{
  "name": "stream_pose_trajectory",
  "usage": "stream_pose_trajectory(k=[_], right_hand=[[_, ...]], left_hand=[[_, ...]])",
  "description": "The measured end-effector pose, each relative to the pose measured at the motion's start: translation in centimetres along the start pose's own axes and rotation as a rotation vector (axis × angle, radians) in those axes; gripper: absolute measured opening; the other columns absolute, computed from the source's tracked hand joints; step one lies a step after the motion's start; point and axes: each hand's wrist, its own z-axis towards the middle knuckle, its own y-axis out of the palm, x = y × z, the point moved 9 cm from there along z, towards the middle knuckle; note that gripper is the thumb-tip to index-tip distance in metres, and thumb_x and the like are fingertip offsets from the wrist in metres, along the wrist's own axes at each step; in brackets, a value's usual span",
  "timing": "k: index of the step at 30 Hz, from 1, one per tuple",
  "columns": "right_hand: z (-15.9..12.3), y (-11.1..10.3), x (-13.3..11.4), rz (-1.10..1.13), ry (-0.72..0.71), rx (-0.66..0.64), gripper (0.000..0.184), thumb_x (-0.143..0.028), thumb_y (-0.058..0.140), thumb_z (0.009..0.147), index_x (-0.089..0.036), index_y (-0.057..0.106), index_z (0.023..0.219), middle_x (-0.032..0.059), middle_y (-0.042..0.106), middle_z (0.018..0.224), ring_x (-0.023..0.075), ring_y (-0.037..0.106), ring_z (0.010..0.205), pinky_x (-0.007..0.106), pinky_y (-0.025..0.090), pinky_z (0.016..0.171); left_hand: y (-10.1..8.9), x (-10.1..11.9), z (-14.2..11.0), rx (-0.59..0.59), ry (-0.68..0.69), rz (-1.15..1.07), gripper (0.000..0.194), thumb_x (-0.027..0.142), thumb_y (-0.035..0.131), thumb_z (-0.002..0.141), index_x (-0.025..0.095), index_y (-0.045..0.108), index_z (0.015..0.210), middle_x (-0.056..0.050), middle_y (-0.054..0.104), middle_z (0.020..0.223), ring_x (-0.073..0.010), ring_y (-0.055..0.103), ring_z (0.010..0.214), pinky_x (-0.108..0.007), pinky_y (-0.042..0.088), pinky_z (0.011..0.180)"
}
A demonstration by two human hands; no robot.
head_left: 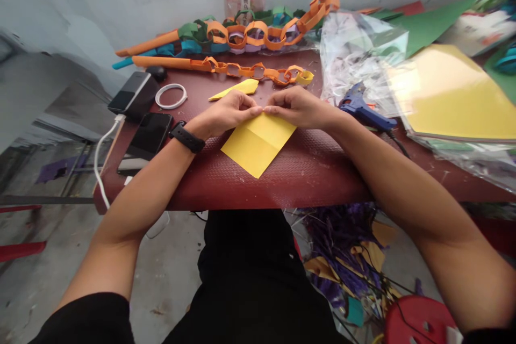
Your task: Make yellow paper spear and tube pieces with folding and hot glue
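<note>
Head view: I see the left hand (pixel 233 111) and right hand (pixel 299 107) pinching the far corner of a creased yellow sheet (pixel 258 146) over the red table (pixel 209 185); just beyond lies a folded yellow piece (pixel 241 87), then an orange paper chain (pixel 244 71).

Pale wall (pixel 121 5), apparently concrete floor (pixel 171 263).

Counted: two hands (pixel 226 113) (pixel 297 108), one yellow square (pixel 258 148), one folded piece (pixel 238 89). One watch (pixel 188 137), one white ring (pixel 171 106), one glue gun (pixel 365 109).
</note>
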Motion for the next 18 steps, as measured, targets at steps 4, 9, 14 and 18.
stream_pose_trajectory(k=[4, 9, 14, 18], right_hand=[[0.0, 0.1, 0.0, -0.018, -0.001, -0.017, 0.056, -0.061, 0.066, 0.110, -0.023, 0.050, 0.073, -0.0048, 0.042, 0.066, 0.0117, 0.036, 0.065, 0.030, 0.026, 0.055], [0.0, 0.0, -0.1, -0.019, -0.002, -0.002, 0.055, -0.059, 0.068, 0.109, -0.023, 0.051, 0.073, -0.0047, 0.043, 0.066, 0.0115, 0.035, 0.065, 0.031, 0.025, 0.055], [-0.1, 0.0, -0.3, 0.032, -0.007, -0.001, 0.045, -0.056, 0.072, 0.108, -0.019, 0.065, 0.083, -0.0037, 0.050, 0.070, 0.0114, 0.039, 0.065, 0.031, 0.027, 0.056], [-0.1, -0.2, -0.2, 0.055, -0.011, 0.022, 0.047, -0.057, 0.074, 0.107, -0.019, 0.065, 0.083, -0.0039, 0.049, 0.069, 0.0107, 0.038, 0.065, 0.030, 0.028, 0.057]], left_hand=[[-0.1, -0.3, 0.1, 0.012, 0.002, -0.040, 0.039, 0.038, 0.087, 0.098, 0.015, 0.067, 0.073, 0.001, 0.057, 0.068, -0.0083, 0.042, 0.062, -0.025, 0.028, 0.056], [-0.1, -0.8, 0.3, 0.013, -0.016, -0.133, 0.040, 0.039, 0.094, 0.092, 0.014, 0.068, 0.074, -0.001, 0.064, 0.071, -0.0086, 0.051, 0.063, -0.024, 0.037, 0.059], [-0.1, -0.9, 0.4, 0.002, -0.015, -0.184, 0.036, 0.038, 0.099, 0.087, 0.013, 0.074, 0.085, -0.003, 0.071, 0.079, -0.0099, 0.060, 0.069, -0.022, 0.044, 0.064], [-0.1, -0.5, 0.3, 0.010, -0.011, -0.130, 0.039, 0.039, 0.089, 0.097, 0.014, 0.067, 0.076, 0.001, 0.062, 0.071, -0.0077, 0.049, 0.063, -0.022, 0.037, 0.059]])
